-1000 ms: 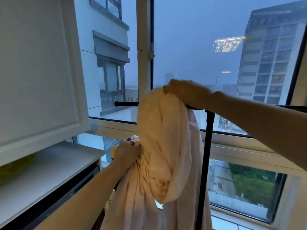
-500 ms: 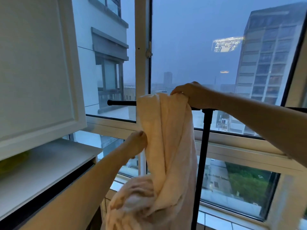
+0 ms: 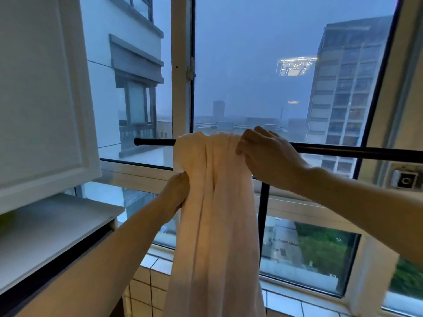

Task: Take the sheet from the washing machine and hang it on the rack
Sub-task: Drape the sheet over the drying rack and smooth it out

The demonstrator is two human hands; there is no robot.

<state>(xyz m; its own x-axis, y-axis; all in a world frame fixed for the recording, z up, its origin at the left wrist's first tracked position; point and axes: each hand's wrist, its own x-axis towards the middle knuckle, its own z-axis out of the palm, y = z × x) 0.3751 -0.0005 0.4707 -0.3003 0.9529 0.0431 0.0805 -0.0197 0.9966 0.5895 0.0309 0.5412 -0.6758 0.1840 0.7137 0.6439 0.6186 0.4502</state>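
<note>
A cream sheet [image 3: 217, 213] hangs bunched over the black horizontal bar of the rack [image 3: 357, 152] and drops in long folds below the frame. My right hand [image 3: 265, 152] grips the sheet's top edge where it lies over the bar. My left hand [image 3: 177, 191] holds the sheet's left side just under the bar, fingers hidden in the cloth. The rack's black upright post [image 3: 263, 213] stands behind the sheet's right edge. The washing machine is not in view.
A white cabinet door [image 3: 43, 99] stands open at the left above a white shelf [image 3: 57, 225]. A large window [image 3: 251, 76] with a white frame runs right behind the rack. A tiled sill [image 3: 155, 271] lies below it.
The sheet has been pulled further over the bar and now hangs in straighter folds. My left hand has risen to just under the bar. My right hand stays on the top edge.
</note>
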